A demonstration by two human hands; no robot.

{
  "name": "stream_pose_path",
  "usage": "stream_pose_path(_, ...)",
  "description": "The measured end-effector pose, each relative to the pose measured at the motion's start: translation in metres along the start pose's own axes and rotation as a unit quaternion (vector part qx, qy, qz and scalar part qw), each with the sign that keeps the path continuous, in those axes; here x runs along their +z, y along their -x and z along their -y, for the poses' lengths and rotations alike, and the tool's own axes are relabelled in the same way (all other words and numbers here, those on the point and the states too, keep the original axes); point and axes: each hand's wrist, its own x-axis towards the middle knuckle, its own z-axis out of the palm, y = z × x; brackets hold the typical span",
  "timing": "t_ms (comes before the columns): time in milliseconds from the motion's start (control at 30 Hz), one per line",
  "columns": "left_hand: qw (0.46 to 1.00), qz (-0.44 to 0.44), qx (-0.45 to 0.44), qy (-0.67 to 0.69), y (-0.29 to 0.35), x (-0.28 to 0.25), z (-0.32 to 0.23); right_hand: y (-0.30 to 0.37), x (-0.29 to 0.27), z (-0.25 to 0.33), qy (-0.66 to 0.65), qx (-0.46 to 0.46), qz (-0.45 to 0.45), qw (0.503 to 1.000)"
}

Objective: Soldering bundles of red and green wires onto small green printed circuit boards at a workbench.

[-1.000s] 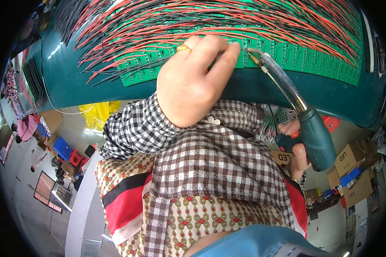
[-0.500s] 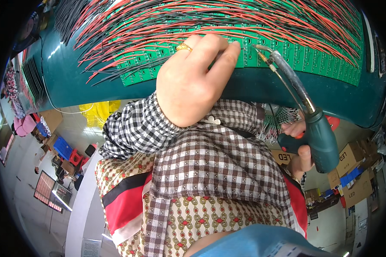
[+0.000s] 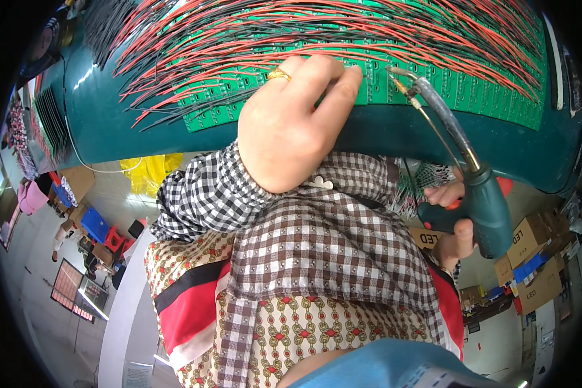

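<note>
My right hand [image 3: 460, 240] grips a dark green soldering gun [image 3: 488, 216] by its handle. Its bent metal tube reaches up and left, and the tip stands at the near edge of the green circuit boards [image 3: 459, 90]. Just left of the tip, my left hand [image 3: 297, 119], with a gold ring, rests over the boards. Its fingers are curled together, thumb hidden, so what they pinch cannot be seen. Red and black wires [image 3: 233, 68] run in a thick layer across the boards, some passing under the left fingers.
The boards lie on a dark green work surface [image 3: 103, 132]. At its left stands a row of thin dark boards [image 3: 48, 116] beside a white cable. Below are a yellow bag [image 3: 152, 171] and, at right, cardboard boxes [image 3: 540, 284]. A mesh bundle [image 3: 427, 178] sits behind the right hand.
The soldering gun's tip has shifted very slightly to the right. My left hand keeps nearly the same place and the same curled pose.
</note>
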Motion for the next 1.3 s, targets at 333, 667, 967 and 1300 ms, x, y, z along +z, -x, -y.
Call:
stream_pose_path(333, 0.996, 0.018, -0.089, 0.025, -0.004, -0.041, -0.023, -0.019, -0.009, 0.031, -0.187, -0.105, -0.028, 0.976)
stream_pose_path(667, 0.965, -0.143, -0.183, -0.125, 0.024, -0.142, 0.139, -0.045, -0.046, 0.032, -0.153, -0.173, -0.081, 0.97)
stream_pose_path(967, 0.98, -0.02, -0.162, -0.112, 0.002, -0.102, 0.196, -0.05, -0.062, 0.032, -0.134, -0.121, -0.228, 0.957)
stream_pose_path(1300, 0.958, -0.049, -0.176, -0.22, -0.007, -0.1, 0.197, -0.049, -0.056, 0.04, -0.187, -0.132, -0.082, 0.97)
